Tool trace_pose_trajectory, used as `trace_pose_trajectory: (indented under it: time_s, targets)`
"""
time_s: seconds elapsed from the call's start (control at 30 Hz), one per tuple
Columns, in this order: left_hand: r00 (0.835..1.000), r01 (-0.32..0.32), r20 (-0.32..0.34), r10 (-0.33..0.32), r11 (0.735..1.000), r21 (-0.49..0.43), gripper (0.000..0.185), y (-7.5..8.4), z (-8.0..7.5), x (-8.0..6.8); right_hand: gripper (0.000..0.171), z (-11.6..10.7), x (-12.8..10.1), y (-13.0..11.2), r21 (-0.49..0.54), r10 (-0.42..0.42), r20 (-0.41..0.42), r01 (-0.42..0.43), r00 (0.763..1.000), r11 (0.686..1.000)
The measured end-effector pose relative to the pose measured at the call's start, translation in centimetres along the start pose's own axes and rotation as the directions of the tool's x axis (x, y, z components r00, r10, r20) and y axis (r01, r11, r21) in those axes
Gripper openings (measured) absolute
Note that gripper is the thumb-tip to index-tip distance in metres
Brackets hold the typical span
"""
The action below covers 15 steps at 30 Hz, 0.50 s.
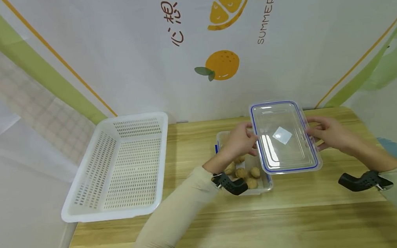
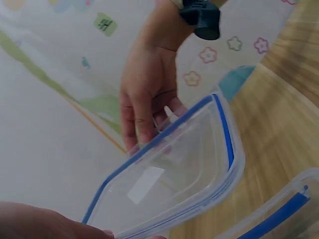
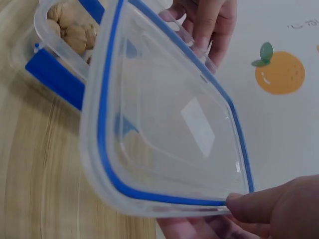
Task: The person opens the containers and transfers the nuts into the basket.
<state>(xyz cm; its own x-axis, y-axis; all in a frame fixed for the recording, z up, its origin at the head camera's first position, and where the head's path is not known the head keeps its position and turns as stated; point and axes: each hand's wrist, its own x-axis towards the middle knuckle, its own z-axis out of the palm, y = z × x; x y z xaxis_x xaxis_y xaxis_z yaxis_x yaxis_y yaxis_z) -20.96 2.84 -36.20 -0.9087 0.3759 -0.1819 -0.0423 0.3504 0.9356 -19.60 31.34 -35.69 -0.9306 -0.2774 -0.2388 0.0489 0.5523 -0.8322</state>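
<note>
Both hands hold a clear plastic lid (image 1: 286, 153) with a blue seal round its edge and a white square label on it. My left hand (image 1: 240, 140) pinches its left edge, and my right hand (image 1: 330, 132) grips the opposite edge, with the thumb (image 3: 249, 205) on the rim. The lid is raised and tilted, overlapping the right part of a clear container (image 1: 266, 187) in the head view. Several walnuts (image 1: 241, 173) lie in that container, which stands uncovered below my left wrist. Blue clips (image 3: 57, 77) show on its sides in the right wrist view.
A white perforated plastic basket (image 1: 165, 154) sits on the left of the wooden table (image 1: 201, 234). Behind the table hangs a white cloth (image 1: 136, 66) printed with oranges and lettering, and more cloth hangs at both sides.
</note>
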Motion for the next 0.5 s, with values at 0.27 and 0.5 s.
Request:
trace_pose_trajectory:
  time_s: [0.27, 0.5]
  targets:
    - [0.994, 0.102, -0.035, -0.1, 0.992, 0.07, 0.048, 0.2, 2.9, 1.9, 0.052, -1.7, -0.2, 1.6, -0.036, 0.067, 0.043, -0.066, 0.997, 0.997]
    - [0.99, 0.113, -0.086, -0.11, 0.993, 0.031, 0.033, 0.4, 5.1, 3.0, 0.056, -3.1, -0.4, 3.1, -0.06, 0.106, 0.066, -0.102, 0.992, 0.993]
